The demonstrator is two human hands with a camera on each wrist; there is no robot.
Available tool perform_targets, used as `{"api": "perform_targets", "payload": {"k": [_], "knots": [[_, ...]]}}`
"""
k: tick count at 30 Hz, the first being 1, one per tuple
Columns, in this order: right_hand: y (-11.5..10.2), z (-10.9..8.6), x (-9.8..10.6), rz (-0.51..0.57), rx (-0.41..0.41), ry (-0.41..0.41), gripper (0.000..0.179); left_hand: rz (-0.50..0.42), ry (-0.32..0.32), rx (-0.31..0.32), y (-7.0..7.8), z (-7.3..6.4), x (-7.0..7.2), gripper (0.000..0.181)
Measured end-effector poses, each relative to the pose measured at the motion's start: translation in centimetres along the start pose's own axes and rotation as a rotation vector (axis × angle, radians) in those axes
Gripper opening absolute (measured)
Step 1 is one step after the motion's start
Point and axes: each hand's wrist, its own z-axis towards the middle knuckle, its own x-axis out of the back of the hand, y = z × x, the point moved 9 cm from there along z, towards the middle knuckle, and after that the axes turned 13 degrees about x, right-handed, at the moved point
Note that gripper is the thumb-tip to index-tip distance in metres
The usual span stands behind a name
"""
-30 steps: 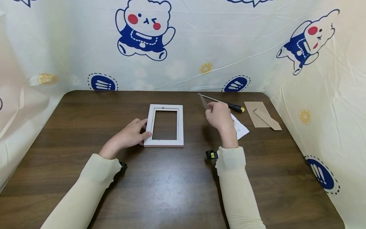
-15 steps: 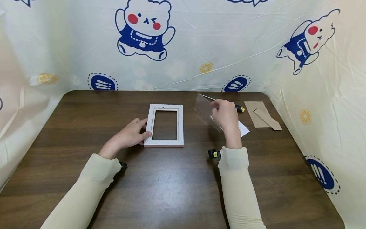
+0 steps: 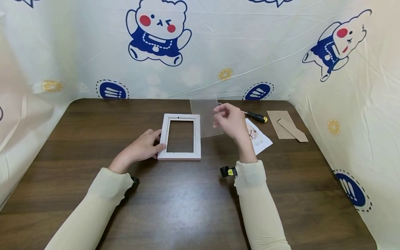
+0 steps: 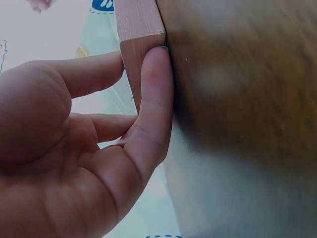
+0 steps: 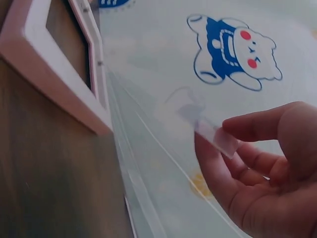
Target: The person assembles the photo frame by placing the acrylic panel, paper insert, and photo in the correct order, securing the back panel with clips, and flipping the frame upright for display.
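A white picture frame lies on the table, its opening showing bare wood. My left hand grips its left side near the lower corner, thumb on top. In the left wrist view, a finger runs along the frame's pinkish outer edge. Up and to the right, my right hand holds a clear thin sheet by its right edge. The sheet is raised and partly behind the frame's right side in the head view. Thumb and fingers pinch the clear sheet in the right wrist view.
Right of the frame lies a white printed card, partly under the right wrist. Behind it is a black-and-yellow screwdriver. A brown backing board with a brown strip across it lies farther right. Patterned curtains surround the table.
My right hand swung the clear sheet leftward and turned it, bringing it beside the frame and uncovering more of the card. My left hand and the frame stayed almost still.
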Motion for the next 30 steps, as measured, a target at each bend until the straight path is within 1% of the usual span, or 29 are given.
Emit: {"api": "perform_targets", "payload": {"k": [2,4,10,14,18,25,27,30], "knots": [[0.0,0.0,-0.7,0.078,-0.015,0.006,0.017,-0.009,-0.003,-0.002,0.0,0.1,-0.1,0.07],[0.1,0.1,-1.2,0.122,-0.022,0.004,0.017,-0.012,-0.005,-0.003,0.0,0.1,-0.1,0.07],[0.5,0.1,-2.8,0.11,-0.021,-0.04,0.017,-0.004,0.0,-0.007,0.1,0.1,0.0,0.07],[0.8,0.1,-3.8,0.142,-0.036,-0.071,0.021,-0.008,0.002,-0.008,0.1,0.0,0.0,0.068],[1.1,-0.1,-5.0,0.182,-0.07,-0.098,0.02,-0.024,-0.002,-0.007,0.2,-0.1,0.0,0.066],[2.2,-0.4,-7.0,0.225,-0.141,-0.164,0.028,-0.036,-0.006,-0.008,0.3,-0.1,-0.1,0.066],[2.3,-0.5,-7.5,0.245,-0.153,-0.182,0.027,-0.04,-0.007,-0.003,0.3,-0.1,-0.1,0.066],[2.5,-0.6,-8.3,0.285,-0.174,-0.209,0.026,-0.048,-0.011,-0.012,0.4,-0.3,-0.1,0.066]]}}
